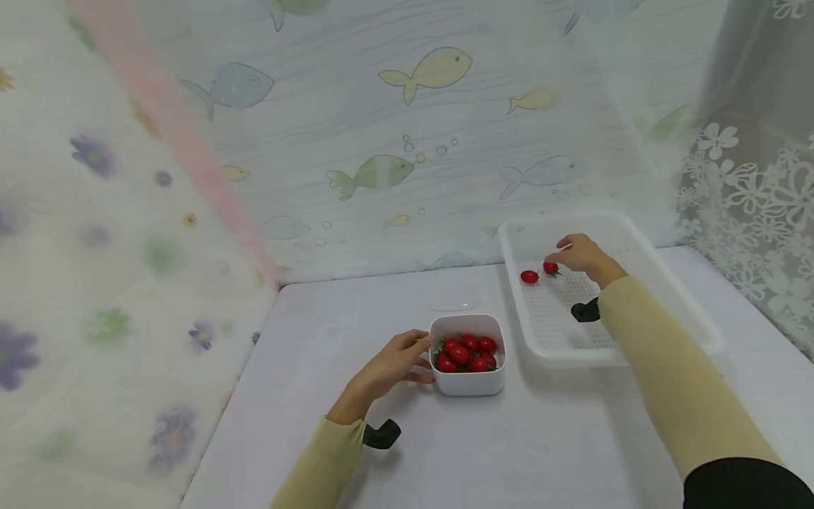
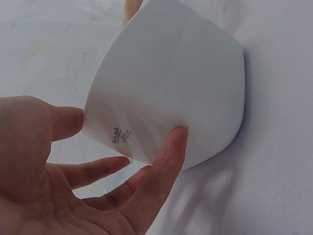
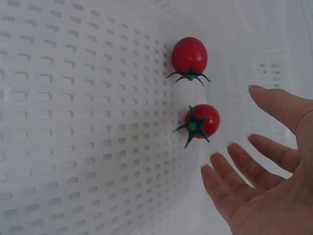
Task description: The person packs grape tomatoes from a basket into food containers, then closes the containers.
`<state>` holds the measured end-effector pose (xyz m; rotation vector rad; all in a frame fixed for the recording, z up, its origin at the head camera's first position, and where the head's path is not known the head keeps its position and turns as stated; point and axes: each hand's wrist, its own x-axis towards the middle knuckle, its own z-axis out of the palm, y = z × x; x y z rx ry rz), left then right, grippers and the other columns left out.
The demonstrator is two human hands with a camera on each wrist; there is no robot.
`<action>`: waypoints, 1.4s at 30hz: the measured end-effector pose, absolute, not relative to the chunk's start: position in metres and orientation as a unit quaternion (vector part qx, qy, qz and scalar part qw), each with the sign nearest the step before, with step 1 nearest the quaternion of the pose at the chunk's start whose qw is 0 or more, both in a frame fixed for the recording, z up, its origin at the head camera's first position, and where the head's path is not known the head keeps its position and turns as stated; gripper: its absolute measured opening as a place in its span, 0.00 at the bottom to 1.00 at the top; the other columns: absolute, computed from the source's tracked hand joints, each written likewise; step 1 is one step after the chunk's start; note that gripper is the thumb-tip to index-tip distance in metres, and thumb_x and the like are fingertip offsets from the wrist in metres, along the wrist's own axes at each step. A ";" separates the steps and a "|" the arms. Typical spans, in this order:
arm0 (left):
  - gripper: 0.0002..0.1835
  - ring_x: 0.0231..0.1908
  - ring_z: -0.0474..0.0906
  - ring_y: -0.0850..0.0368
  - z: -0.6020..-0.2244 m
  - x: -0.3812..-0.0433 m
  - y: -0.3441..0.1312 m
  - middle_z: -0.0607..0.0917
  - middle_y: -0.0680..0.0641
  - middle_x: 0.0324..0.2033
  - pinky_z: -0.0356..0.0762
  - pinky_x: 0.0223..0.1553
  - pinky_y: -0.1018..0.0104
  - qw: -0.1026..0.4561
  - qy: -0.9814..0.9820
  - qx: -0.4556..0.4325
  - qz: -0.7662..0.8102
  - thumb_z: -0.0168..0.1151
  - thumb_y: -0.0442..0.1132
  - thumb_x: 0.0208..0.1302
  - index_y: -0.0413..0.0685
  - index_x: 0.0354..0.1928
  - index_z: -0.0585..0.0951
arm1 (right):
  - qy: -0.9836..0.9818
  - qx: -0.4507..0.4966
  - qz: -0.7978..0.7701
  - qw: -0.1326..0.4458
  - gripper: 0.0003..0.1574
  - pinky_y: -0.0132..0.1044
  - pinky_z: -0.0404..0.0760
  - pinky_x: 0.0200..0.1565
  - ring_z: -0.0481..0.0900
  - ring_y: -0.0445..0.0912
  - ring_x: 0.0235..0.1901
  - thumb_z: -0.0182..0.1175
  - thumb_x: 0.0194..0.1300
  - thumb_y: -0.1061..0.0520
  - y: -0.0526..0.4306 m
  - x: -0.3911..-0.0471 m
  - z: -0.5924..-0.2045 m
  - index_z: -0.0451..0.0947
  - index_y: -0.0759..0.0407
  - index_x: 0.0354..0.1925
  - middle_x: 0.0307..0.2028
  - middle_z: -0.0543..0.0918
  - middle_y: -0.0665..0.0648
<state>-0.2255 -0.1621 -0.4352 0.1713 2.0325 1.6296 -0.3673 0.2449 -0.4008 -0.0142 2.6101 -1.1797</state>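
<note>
A small white box point(image 1: 470, 382) holding several cherry tomatoes point(image 1: 459, 353) stands on the table. My left hand point(image 1: 397, 364) is at its left side, fingertips touching the wall, fingers loosely spread; the left wrist view shows the box's side point(image 2: 171, 83) with small printed lettering. My right hand point(image 1: 580, 254) reaches into a white perforated basket point(image 1: 540, 332). Two cherry tomatoes lie in it: one point(image 3: 189, 55) apart from the hand, another point(image 3: 208, 120) just before its fingertips. The right hand's fingers and thumb are spread, with nothing between them in the right wrist view.
A clear, thin-edged lid-like piece point(image 1: 453, 307) lies behind the small box. The white-covered table point(image 1: 343, 318) meets a fish-patterned curtain point(image 1: 381, 233) at the back and a flowered one point(image 1: 159, 339) on the left. Lace cloth point(image 1: 757, 191) hangs at the right.
</note>
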 end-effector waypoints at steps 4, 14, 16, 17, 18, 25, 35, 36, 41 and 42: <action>0.30 0.50 0.81 0.47 -0.435 -0.225 -0.163 0.74 0.36 0.64 0.89 0.46 0.56 0.260 0.752 0.062 0.603 0.54 0.53 0.79 0.37 0.69 0.69 | 0.891 0.011 -0.422 0.170 0.44 0.64 0.67 0.70 0.64 0.73 0.66 0.55 0.77 0.54 0.243 -0.373 -0.411 0.50 0.82 0.72 0.70 0.57 0.81; 0.30 0.49 0.82 0.48 -0.434 -0.225 -0.163 0.74 0.36 0.63 0.89 0.46 0.55 0.262 0.750 0.063 0.604 0.53 0.52 0.79 0.37 0.70 0.69 | 0.910 0.018 -0.383 0.159 0.36 0.59 0.74 0.66 0.68 0.69 0.64 0.57 0.74 0.54 0.243 -0.384 -0.429 0.62 0.80 0.66 0.65 0.66 0.79; 0.30 0.49 0.82 0.48 -0.432 -0.224 -0.163 0.74 0.36 0.63 0.89 0.46 0.55 0.261 0.751 0.063 0.603 0.53 0.52 0.79 0.37 0.70 0.69 | 0.918 0.011 -0.367 0.151 0.33 0.59 0.75 0.64 0.69 0.68 0.62 0.58 0.73 0.54 0.243 -0.384 -0.431 0.66 0.79 0.63 0.62 0.70 0.78; 0.30 0.48 0.82 0.48 -0.432 -0.224 -0.163 0.74 0.36 0.63 0.89 0.46 0.55 0.262 0.751 0.064 0.603 0.53 0.52 0.79 0.36 0.70 0.68 | 0.921 0.011 -0.361 0.147 0.32 0.59 0.75 0.63 0.70 0.68 0.61 0.59 0.73 0.54 0.242 -0.384 -0.431 0.68 0.78 0.62 0.61 0.71 0.77; 0.30 0.49 0.81 0.48 -0.431 -0.223 -0.163 0.74 0.36 0.63 0.89 0.46 0.55 0.262 0.751 0.064 0.602 0.53 0.52 0.80 0.36 0.70 0.68 | 0.924 0.011 -0.353 0.145 0.30 0.58 0.77 0.61 0.71 0.67 0.59 0.60 0.72 0.54 0.241 -0.384 -0.431 0.70 0.77 0.60 0.59 0.73 0.76; 0.30 0.49 0.82 0.48 -0.431 -0.223 -0.162 0.74 0.36 0.63 0.89 0.46 0.55 0.261 0.755 0.065 0.599 0.53 0.53 0.79 0.37 0.70 0.69 | 0.915 0.016 -0.377 0.143 0.24 0.44 0.87 0.46 0.79 0.56 0.44 0.66 0.68 0.60 0.243 -0.384 -0.432 0.73 0.76 0.54 0.45 0.79 0.69; 0.29 0.50 0.82 0.46 -0.431 -0.221 -0.160 0.74 0.37 0.63 0.89 0.45 0.56 0.258 0.762 0.059 0.592 0.53 0.52 0.79 0.38 0.69 0.70 | 0.902 -0.023 -0.406 0.148 0.19 0.46 0.88 0.50 0.86 0.53 0.40 0.66 0.68 0.64 0.243 -0.375 -0.413 0.76 0.78 0.49 0.42 0.83 0.69; 0.29 0.50 0.82 0.47 -0.430 -0.221 -0.160 0.74 0.37 0.63 0.89 0.45 0.56 0.257 0.762 0.060 0.591 0.53 0.52 0.79 0.38 0.69 0.70 | 0.901 -0.028 -0.408 0.147 0.19 0.46 0.88 0.50 0.86 0.54 0.40 0.66 0.68 0.64 0.243 -0.374 -0.408 0.75 0.78 0.50 0.43 0.83 0.69; 0.28 0.49 0.81 0.48 -0.429 -0.221 -0.160 0.74 0.36 0.63 0.89 0.46 0.56 0.257 0.763 0.062 0.590 0.52 0.51 0.80 0.37 0.70 0.69 | 0.901 -0.051 -0.407 0.140 0.21 0.38 0.89 0.44 0.87 0.50 0.37 0.67 0.68 0.62 0.246 -0.367 -0.384 0.75 0.78 0.51 0.45 0.83 0.71; 0.28 0.49 0.81 0.48 -0.428 -0.220 -0.159 0.74 0.36 0.64 0.89 0.46 0.56 0.257 0.762 0.064 0.590 0.52 0.51 0.80 0.37 0.70 0.68 | 0.899 -0.055 -0.411 0.139 0.22 0.36 0.89 0.43 0.87 0.49 0.37 0.67 0.68 0.62 0.247 -0.366 -0.381 0.75 0.78 0.52 0.46 0.83 0.72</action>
